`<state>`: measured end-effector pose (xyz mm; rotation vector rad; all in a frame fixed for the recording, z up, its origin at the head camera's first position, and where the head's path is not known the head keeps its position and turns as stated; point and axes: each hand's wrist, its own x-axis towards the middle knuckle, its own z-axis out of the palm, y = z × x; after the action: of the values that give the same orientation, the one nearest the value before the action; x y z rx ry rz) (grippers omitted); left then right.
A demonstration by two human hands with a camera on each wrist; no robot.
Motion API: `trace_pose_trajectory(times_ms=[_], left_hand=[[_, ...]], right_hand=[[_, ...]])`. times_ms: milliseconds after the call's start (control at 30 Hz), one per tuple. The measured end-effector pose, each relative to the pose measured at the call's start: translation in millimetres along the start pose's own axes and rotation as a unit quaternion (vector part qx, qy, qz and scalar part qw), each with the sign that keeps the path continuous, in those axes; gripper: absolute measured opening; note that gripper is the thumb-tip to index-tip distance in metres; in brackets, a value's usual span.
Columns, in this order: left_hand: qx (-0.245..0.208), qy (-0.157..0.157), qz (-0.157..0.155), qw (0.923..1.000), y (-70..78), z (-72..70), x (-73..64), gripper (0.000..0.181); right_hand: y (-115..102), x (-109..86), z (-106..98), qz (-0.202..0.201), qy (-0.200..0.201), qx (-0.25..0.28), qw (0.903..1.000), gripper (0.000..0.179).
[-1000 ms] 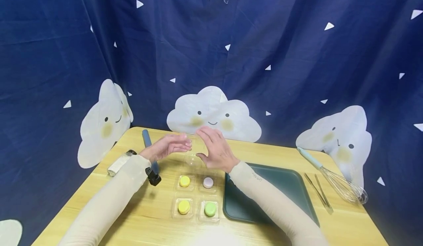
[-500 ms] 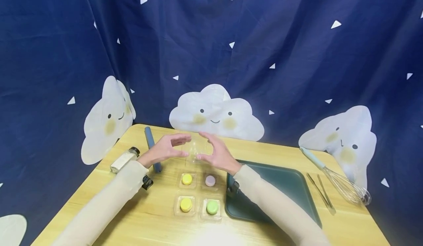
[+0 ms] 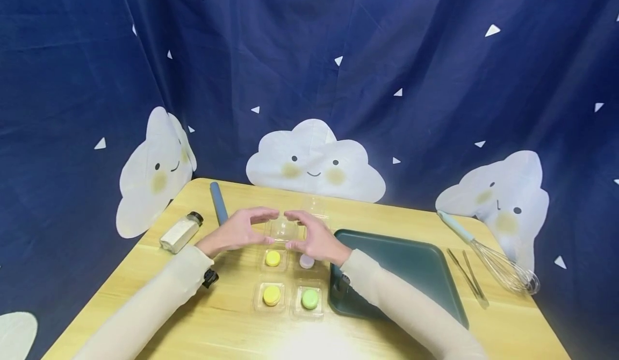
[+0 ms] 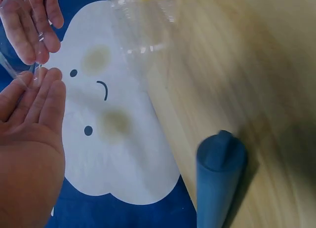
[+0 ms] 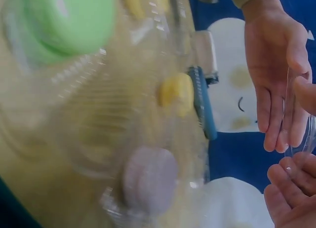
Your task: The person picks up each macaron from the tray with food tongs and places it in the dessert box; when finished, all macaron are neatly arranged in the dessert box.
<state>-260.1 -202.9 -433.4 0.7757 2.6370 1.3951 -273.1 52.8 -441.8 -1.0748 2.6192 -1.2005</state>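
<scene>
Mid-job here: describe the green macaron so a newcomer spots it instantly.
Find the dark green tray on the wooden table. In the head view, just left of its near-left corner, the green macaron sits in a clear plastic container. Its colour sets it apart: the yellow macaron lies to its left, the lilac macaron farther back.

On the desk (image 3: 227,330), four macarons (image 3: 272,295) sat in cases (image 3: 317,314), two before two. A box (image 3: 282,230) was behind them, between the left grip (image 3: 239,231) and right grip (image 3: 316,237). Rightward came a tray (image 3: 406,268), tongs (image 3: 464,274), then a whisk (image 3: 468,236). Left lay a rolling pin (image 3: 219,204), farther left a bottle (image 3: 180,234). A curtain (image 3: 290,54) hung behind.
</scene>
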Motion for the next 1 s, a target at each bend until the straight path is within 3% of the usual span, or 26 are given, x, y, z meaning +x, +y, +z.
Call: trace_pose_trajectory(times_ms=[267,533,767,1000], left_hand=[[0.054,-0.016,-0.011,0.9984,-6.3,4.7,-10.0,0.074],[0.103,-0.027,-0.006,0.9942,-17.6,14.2,-18.5,0.074],[0.111,-0.039,-0.029,0.9926,-17.2,18.8,-22.2,0.074],[0.124,-0.039,-0.024,0.9912,-22.0,24.9,-24.5,0.076]], right_hand=[[3,-4.1,13,0.020,-0.020,-0.001,0.9996,0.072],[4,-6.0,21,0.012,-0.058,-0.104,0.9928,0.074],[-1,-6.8,24,0.020,-0.092,-0.147,0.9846,0.076],[0,-8.7,30,0.014,-0.105,-0.180,0.9780,0.078]])
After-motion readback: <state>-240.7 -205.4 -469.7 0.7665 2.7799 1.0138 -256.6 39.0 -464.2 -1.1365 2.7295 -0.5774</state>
